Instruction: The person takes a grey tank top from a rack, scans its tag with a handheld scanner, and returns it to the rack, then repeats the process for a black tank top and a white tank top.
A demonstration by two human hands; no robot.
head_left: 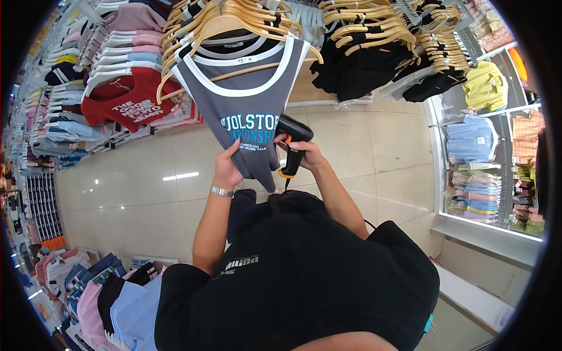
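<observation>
Shop floor, hangers above | left fingers pinch tank top | right fingers grip scanner

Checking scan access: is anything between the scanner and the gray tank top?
Nothing visible. The scanner in the right hand sits right at the edge of the gray tank top, which the left hand holds by its lower front.
</observation>
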